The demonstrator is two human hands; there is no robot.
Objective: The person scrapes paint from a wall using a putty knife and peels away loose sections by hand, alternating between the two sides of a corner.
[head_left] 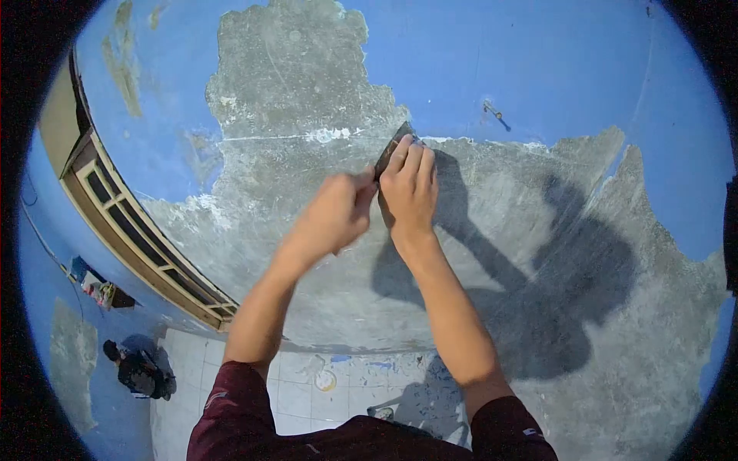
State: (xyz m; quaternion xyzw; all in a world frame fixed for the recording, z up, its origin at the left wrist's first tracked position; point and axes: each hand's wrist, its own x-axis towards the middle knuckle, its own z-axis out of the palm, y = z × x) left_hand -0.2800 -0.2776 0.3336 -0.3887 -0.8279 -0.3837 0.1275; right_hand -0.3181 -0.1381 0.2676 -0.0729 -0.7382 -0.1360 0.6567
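Note:
A dark, flat scraper [385, 157] is tilted against the wall, its tip at the edge where blue paint [461, 69] meets bare grey plaster [307, 184]. My left hand [334, 211] is closed around the scraper's lower end; the handle is hidden in the fist. Higher up, my right hand [410, 184] presses its fingers together over the blade, close to the wall. White residue [330, 135] runs along the paint line to the left of the blade.
A nail or hook [496, 114] sticks out of the blue wall at the upper right. On the left is a wooden window frame [146, 230]. Paint flakes and a round lid-like object [326, 379] lie on the tiled floor [292, 392]. A person [138, 370] is at the lower left.

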